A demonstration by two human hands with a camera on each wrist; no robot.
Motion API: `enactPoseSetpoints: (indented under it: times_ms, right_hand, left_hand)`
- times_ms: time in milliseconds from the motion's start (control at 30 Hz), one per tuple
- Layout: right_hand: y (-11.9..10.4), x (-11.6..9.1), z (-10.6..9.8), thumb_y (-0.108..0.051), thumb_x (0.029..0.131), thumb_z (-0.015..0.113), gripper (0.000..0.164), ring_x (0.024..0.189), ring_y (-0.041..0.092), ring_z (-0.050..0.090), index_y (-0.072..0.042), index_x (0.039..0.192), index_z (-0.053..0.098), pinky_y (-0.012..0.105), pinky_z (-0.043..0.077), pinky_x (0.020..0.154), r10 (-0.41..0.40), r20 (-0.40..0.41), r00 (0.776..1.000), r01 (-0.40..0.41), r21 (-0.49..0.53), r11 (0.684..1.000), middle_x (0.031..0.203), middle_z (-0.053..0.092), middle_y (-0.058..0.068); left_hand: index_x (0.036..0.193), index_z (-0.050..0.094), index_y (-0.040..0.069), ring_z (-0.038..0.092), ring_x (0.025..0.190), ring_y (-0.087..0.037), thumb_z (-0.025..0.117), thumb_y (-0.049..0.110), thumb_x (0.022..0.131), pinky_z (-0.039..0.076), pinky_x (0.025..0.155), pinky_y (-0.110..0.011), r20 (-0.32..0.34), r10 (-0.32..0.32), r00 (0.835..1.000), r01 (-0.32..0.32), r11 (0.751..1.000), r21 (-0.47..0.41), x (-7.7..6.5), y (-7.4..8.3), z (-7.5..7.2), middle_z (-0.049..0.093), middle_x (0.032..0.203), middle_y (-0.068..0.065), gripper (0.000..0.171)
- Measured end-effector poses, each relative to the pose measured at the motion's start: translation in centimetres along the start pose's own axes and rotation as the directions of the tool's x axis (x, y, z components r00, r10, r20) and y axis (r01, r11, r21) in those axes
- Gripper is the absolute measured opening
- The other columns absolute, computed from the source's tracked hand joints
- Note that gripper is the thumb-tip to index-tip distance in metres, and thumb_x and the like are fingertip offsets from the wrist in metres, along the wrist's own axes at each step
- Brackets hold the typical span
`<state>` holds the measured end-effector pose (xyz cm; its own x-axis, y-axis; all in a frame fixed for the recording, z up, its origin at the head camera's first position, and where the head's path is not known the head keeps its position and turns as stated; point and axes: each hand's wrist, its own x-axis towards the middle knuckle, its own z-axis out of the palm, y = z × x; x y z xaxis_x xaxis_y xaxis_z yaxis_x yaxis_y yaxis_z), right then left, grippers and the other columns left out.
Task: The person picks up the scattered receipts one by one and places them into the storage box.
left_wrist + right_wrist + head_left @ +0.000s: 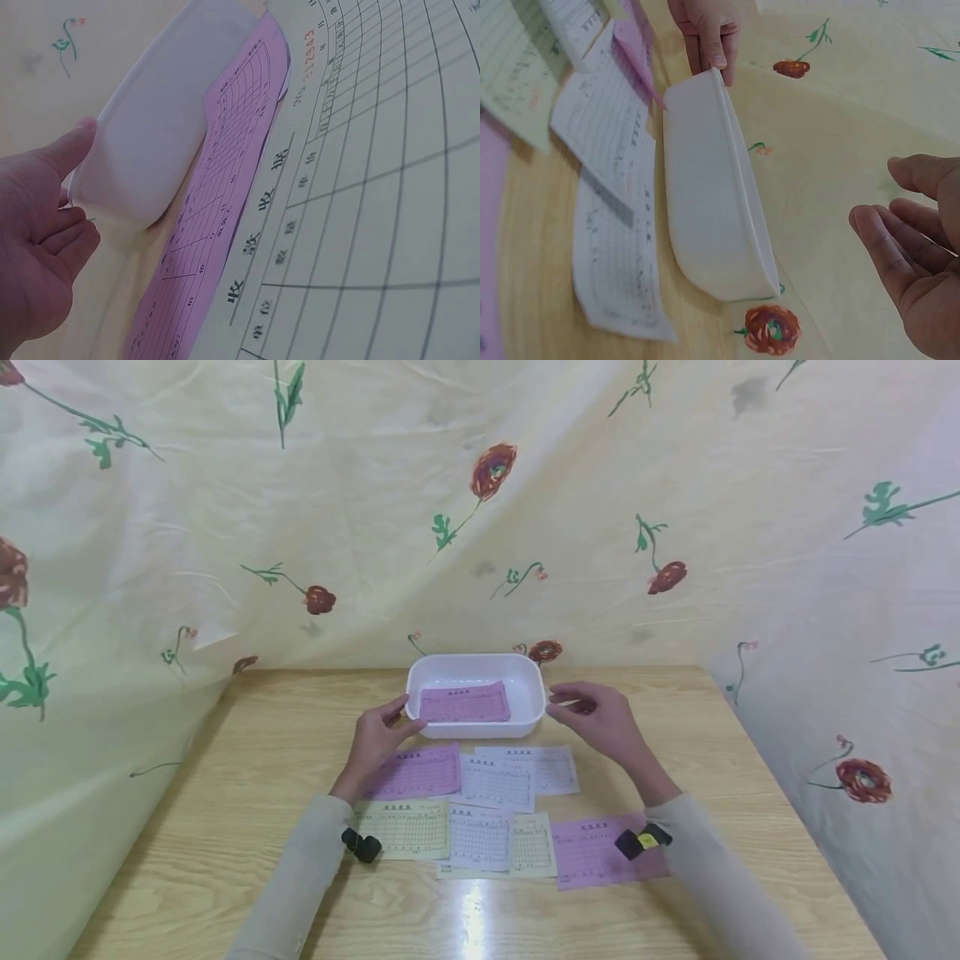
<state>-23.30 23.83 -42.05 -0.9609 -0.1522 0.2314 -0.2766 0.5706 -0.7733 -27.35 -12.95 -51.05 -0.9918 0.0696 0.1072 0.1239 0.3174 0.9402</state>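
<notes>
**Plastic tub with a pink slip in it, hands on both sides**

White tub sits at the far middle of the table with one pink slip inside. Left hand touches the tub's left end, fingers loose, gripping nothing. Right hand hovers just off its right end, open and relaxed. More slips, pink, white and yellow, lie in front of the tub.

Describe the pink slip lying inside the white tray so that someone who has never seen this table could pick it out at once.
Start at the wooden table and find the white tray at its far edge, between the left hand and the right hand. The pink slip lies flat on the tray's floor. Other pink slips lie on the bare table nearer the person; this is the only one inside the tray.
</notes>
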Motion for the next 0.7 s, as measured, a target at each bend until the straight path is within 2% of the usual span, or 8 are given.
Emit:
enactPoseSetpoints:
  times_ms: [167,267,500,700]
  right_hand:
    - [1.0,-2.6,-1.4,-0.037,0.093,0.077,0.042,0.095,0.022,0.074,-0.009,0.124,0.072,0.022,0.062,0.077,0.044,0.003,0.999,-0.044,-0.037,0.998,0.114,0.076,0.009]
    - [1.5,-4.2,-2.0,-0.039,0.094,0.076,0.042,0.095,0.021,0.073,-0.01,0.124,0.072,0.021,0.062,0.076,0.074,0.002,0.997,-0.074,-0.068,0.995,0.114,0.076,0.008]
    - [3.2,-8.3,-3.3,-0.04,0.095,0.074,0.042,0.097,0.022,0.074,-0.01,0.124,0.072,0.019,0.06,0.079,0.117,-0.029,0.993,-0.12,-0.126,0.985,0.114,0.076,0.008]
    - [5.1,-11.7,-4.1,-0.037,0.094,0.076,0.042,0.091,0.013,0.074,-0.007,0.123,0.072,0.018,0.059,0.077,0.154,-0.047,0.987,-0.16,-0.176,0.971,0.11,0.077,0.007]
  left_hand:
    - [0.146,0.053,0.004,0.054,0.137,-0.03,0.085,0.027,0.086,0.051,0.11,-0.034,0.003,-0.02,1.0,0.02,1.0,-0.003,-0.1,0.2,0.0,0.052,0.151,-0.016,0.072]
    - [0.146,0.053,0.004,0.053,0.138,-0.03,0.084,0.026,0.086,0.051,0.111,-0.034,0.001,-0.021,1.0,0.021,1.0,-0.006,-0.1,0.3,0.0,0.051,0.152,-0.016,0.071]
    - [0.145,0.053,0.004,0.054,0.137,-0.03,0.084,0.028,0.086,0.051,0.11,-0.033,0.002,0.003,1.0,-0.003,1.0,0.002,-0.1,0.2,0.0,0.052,0.15,-0.016,0.071]
    - [0.145,0.053,0.005,0.053,0.138,-0.029,0.085,0.031,0.085,0.05,0.111,-0.033,0.008,0.004,1.0,-0.004,1.0,0.008,-0.1,0.0,-0.1,0.052,0.151,-0.015,0.072]
